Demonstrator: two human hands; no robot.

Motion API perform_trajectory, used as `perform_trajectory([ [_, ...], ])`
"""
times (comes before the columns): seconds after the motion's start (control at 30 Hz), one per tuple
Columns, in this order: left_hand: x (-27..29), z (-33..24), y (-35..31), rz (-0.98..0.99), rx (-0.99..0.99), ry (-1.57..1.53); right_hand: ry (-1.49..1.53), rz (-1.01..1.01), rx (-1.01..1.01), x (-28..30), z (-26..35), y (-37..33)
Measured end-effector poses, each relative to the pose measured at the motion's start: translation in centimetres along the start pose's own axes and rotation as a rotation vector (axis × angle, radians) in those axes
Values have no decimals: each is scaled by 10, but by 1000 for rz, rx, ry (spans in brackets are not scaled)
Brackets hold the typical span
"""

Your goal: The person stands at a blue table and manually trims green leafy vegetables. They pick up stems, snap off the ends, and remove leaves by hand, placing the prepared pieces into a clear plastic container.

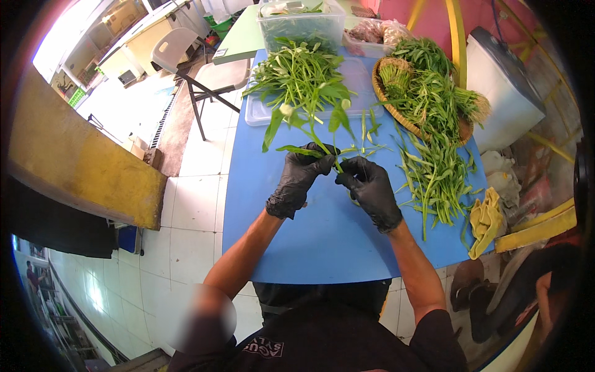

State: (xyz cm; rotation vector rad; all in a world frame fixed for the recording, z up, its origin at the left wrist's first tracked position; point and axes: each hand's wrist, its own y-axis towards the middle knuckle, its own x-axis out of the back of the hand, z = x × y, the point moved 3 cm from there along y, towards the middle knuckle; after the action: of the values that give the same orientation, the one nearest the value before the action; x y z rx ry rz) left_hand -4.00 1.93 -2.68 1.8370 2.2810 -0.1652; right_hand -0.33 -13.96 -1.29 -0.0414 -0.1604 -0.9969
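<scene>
Both my hands wear black gloves and meet over the blue table [310, 242]. My left hand [299, 178] is closed around a leafy water spinach stem [313, 132], which points away from me and carries long leaves and pale round flowers or buds. At its lower end, just below the left fingers, my right hand [372, 193] pinches the same stem. Beyond them a heap of picked water spinach [296, 77] lies on a translucent plastic lid [361, 87]. Small leaf scraps [367, 149] are scattered between this heap and my right hand.
On the right, a round woven basket [379, 84] holds rooted bunches of greens; loose stems [437, 180] spread nearer. A yellow cloth [485, 222] hangs at the table's right edge. Clear tubs [302, 28] stand at the back. A folding chair [217, 77] is left; another person's legs [505, 297] show lower right.
</scene>
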Motion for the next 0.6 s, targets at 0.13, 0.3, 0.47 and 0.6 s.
perform_trajectory([
  [0.13,5,-9,-3,49,-16,-215,173,-10,-48,-7,4,13],
  [0.3,11,0,-4,-81,13,-136,332,-23,-309,-18,-3,11],
  [0.47,35,1,3,-214,-52,-276,318,86,-380,-20,-11,-8],
  [0.6,39,-17,6,-220,-84,-140,-117,-145,-64,31,-17,-7],
])
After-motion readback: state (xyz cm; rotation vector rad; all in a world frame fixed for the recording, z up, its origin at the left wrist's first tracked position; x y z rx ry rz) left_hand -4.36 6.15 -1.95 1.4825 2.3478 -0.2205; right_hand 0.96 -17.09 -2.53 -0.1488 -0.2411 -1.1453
